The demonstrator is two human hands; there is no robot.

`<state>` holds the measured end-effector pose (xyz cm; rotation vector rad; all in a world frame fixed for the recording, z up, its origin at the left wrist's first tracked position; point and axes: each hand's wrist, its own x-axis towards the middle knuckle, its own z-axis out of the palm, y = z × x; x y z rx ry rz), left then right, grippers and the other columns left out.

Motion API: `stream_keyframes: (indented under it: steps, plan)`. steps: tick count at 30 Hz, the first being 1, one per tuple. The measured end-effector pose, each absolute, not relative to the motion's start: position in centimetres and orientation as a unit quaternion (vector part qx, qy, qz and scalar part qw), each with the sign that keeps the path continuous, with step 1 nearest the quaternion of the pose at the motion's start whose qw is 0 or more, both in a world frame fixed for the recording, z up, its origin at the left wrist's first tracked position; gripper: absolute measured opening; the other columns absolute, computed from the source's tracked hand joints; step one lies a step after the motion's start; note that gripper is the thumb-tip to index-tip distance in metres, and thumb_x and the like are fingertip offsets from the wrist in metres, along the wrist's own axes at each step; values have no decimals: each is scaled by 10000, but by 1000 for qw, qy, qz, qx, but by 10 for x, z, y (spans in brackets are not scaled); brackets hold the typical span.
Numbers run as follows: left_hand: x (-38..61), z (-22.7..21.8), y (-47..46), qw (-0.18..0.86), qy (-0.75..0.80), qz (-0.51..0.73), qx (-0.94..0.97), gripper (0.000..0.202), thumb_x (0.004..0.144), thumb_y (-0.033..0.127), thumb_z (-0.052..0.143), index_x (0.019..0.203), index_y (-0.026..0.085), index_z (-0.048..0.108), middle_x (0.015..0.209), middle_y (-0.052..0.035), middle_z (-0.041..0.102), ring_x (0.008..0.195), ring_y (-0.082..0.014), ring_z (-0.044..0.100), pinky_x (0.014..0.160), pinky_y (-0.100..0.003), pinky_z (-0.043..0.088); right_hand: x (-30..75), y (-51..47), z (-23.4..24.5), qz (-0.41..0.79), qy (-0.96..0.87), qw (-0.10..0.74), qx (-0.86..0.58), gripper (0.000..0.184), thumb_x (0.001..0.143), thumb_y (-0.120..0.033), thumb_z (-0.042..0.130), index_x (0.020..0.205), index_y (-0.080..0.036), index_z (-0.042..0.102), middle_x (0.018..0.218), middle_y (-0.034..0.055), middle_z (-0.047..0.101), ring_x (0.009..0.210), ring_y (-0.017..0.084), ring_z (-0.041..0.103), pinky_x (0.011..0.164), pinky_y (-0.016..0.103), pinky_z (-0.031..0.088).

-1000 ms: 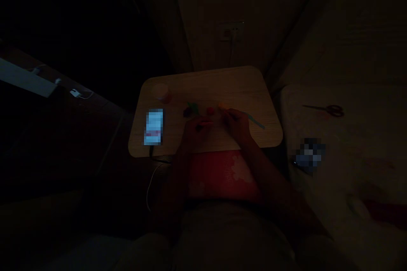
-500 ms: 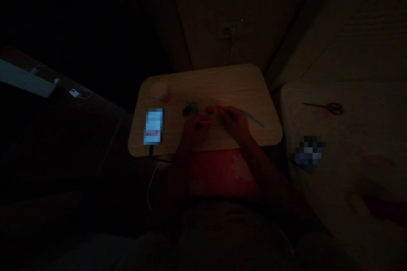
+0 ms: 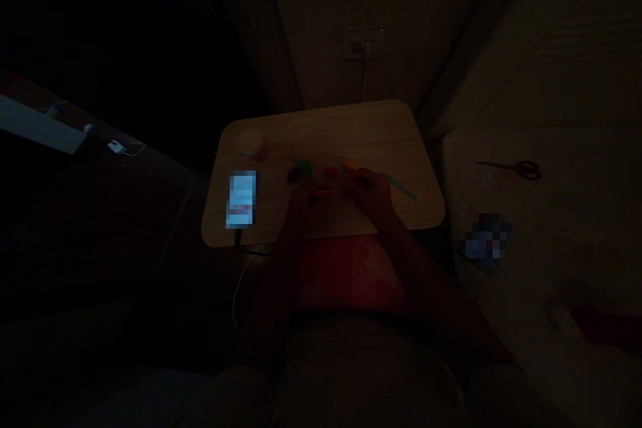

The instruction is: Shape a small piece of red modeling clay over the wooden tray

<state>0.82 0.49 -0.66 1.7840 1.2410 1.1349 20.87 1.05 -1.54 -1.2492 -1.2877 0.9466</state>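
The room is very dark. My left hand (image 3: 302, 204) is closed near the middle of the small table, its fingers round a small reddish piece (image 3: 325, 192). My right hand (image 3: 374, 195) is beside it with curled fingers; whatever is in its fingertips is lost in shadow. Just beyond the hands lie a small red lump (image 3: 330, 172) and an orange lump (image 3: 350, 164), the orange one close to my right fingertips. A green piece (image 3: 303, 166) and a dark lump (image 3: 295, 175) lie beyond my left hand. A pale blue-green strip (image 3: 402, 188) extends right from behind my right hand.
The wooden table (image 3: 321, 127) bears a lidded tub (image 3: 251, 142) and a lit phone (image 3: 241, 199) at left. Scissors (image 3: 516, 168) and a blurred packet (image 3: 487, 242) lie on the pale surface (image 3: 552, 214) at right. A wall socket (image 3: 362, 47) is behind.
My right fingertips have shifted slightly, and a reddish spot seen at them before no longer shows. My left hand stays almost still. The picture is somewhat darker.
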Motion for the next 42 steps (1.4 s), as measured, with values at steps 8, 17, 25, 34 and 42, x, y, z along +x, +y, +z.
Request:
stream_keyframes:
  steps: [8,17,25,34,42]
  plan:
    - [8,-5,4,344,478,427,687,209,918,391,775,949,188,813,965,-62,829,903,-221,757,868,-338,598,210,8,-1,341,-581,527,-518,480,983,-547,581,625,-236,510,575,-24,510,566,129,477,562,279,375]
    - [10,-7,5,349,481,428,681,219,907,400,772,942,188,814,968,-61,832,889,-221,759,842,-332,603,209,11,-9,330,-568,563,-501,220,919,-439,655,844,-232,643,789,13,693,718,160,624,670,285,489]
    - [10,-4,3,346,472,433,686,221,916,402,760,930,186,808,941,-62,820,871,-215,750,823,-324,588,209,11,-18,324,-587,530,-520,273,956,-427,641,956,-226,826,967,83,837,835,227,764,781,348,598]
    - [10,-6,3,352,490,447,660,275,912,460,765,928,187,801,947,-63,821,900,-224,753,853,-336,591,212,2,-14,224,-684,463,-517,296,983,-424,589,903,-217,784,901,104,805,783,242,724,766,374,574]
    - [11,-5,2,363,493,452,649,310,908,493,771,939,187,807,938,-62,823,884,-219,749,832,-332,594,212,5,-14,204,-720,403,-527,433,1050,-455,499,718,-229,660,731,82,709,690,217,642,718,356,512]
